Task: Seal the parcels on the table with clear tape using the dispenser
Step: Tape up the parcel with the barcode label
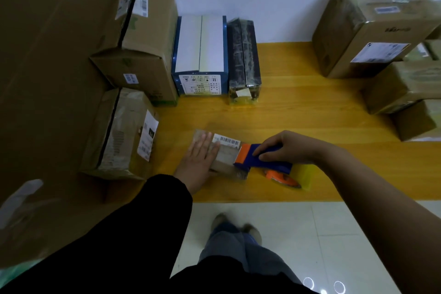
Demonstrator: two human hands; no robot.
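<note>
Small brown barcode-labelled parcel (226, 156) under left hand (199, 157), fingers straight; right hand (286, 147) fingers grip blue-orange dispenser (269, 164)

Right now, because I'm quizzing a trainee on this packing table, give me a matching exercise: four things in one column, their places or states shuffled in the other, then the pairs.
1. left hand
2. right hand
3. blue-and-white box
4. black-wrapped parcel

A. beside the blue-and-white box, on its right
B. grips the tape dispenser
C. lies flat on the small parcel
D. between a brown carton and the black-wrapped parcel

Pairs: 1-C, 2-B, 3-D, 4-A
</note>
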